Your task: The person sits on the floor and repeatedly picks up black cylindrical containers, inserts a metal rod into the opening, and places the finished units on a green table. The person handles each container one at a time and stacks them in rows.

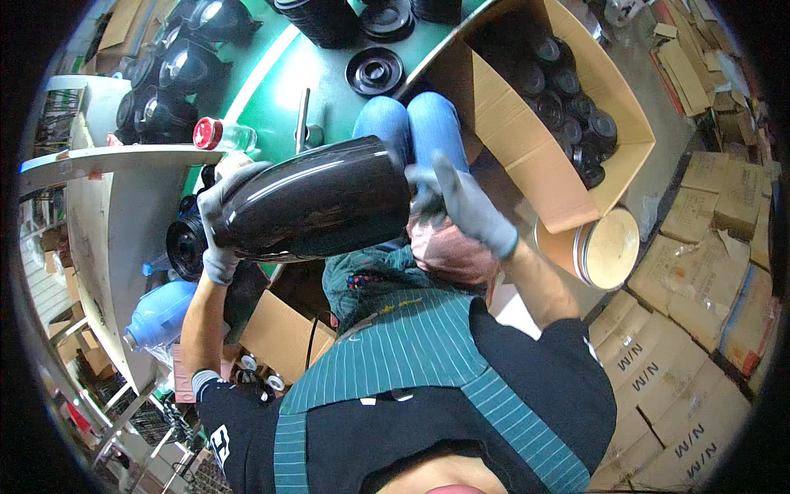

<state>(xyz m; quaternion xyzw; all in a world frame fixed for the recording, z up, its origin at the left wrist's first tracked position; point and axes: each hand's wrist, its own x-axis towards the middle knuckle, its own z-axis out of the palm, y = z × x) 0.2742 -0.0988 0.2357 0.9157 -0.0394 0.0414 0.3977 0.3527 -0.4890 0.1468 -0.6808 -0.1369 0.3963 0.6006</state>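
Your left grip (220, 210), in a grey glove, clasps the left end of a glossy black tapered shell (317, 198), which sits nearly level across the front of your lap; your gloved right grip (471, 204) is at the shell's right end, blurred, so I cannot tell whether it grasps the edge. Just beyond your left hand you have a red-lidded clear jar (233, 136), and to your right an open cardboard box (527, 156) holds round black parts (568, 129).
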